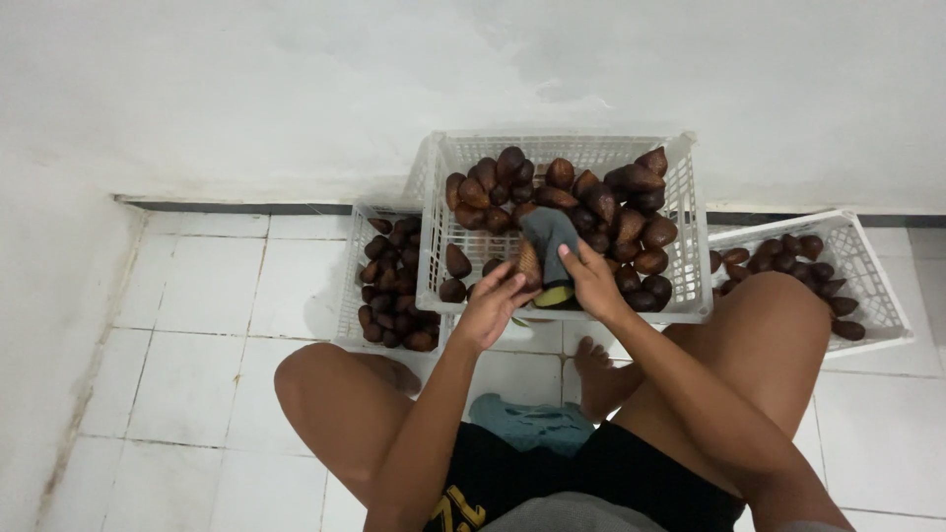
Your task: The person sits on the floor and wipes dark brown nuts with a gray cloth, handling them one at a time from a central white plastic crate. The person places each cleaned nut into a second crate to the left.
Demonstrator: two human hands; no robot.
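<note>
left hand (493, 307): pinches one fruit (529, 264) | right hand (588, 279): grips grey cloth (549, 236), at 1 o'clock of fruit | advice: wipe over middle crate (690, 236), hold fruit firmly, turn it slowly

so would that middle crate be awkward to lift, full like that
Probably heavy: the middle crate is piled above its rim with brown scaly fruit. The fruit look rounded and loose, so tilting would likely spill them. Its slotted white plastic walls may flex under load, so gripping both sides seems wiser.
</note>
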